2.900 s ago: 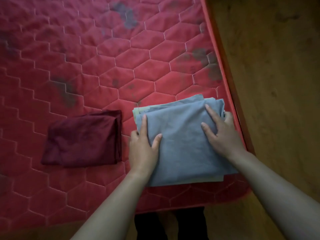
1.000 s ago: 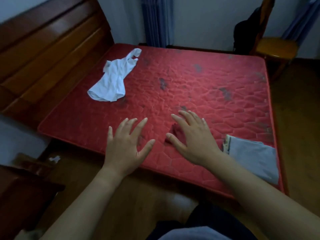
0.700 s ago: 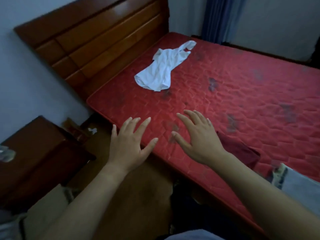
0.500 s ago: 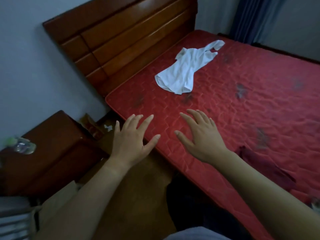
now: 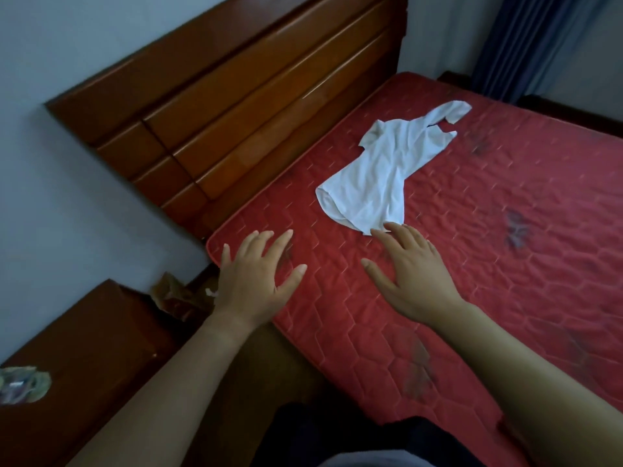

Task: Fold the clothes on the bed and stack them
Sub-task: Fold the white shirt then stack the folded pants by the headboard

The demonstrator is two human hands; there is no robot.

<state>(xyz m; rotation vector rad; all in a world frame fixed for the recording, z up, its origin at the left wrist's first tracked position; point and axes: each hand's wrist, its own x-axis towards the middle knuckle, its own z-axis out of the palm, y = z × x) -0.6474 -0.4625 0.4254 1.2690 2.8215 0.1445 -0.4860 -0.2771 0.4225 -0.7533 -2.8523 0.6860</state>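
Observation:
A crumpled white garment (image 5: pixel 384 176) lies unfolded on the red quilted mattress (image 5: pixel 505 264), near the headboard. My right hand (image 5: pixel 408 274) hovers open with spread fingers, its fingertips just short of the garment's near hem. My left hand (image 5: pixel 256 274) is open too, fingers spread, over the mattress corner to the left. Neither hand holds anything. The folded blue and dark red clothes are out of view.
A wooden headboard (image 5: pixel 236 106) runs along the mattress's left side. A dark wooden nightstand (image 5: pixel 84 358) stands at lower left with a crumpled wrapper (image 5: pixel 20 387) on it. Blue curtains (image 5: pixel 539 42) hang at the far right. Wooden floor lies between bed and nightstand.
The view has swung left from the folded blue stack toward the headboard. Both hands left that stack and reached forward open; the white garment is now much closer to my right hand.

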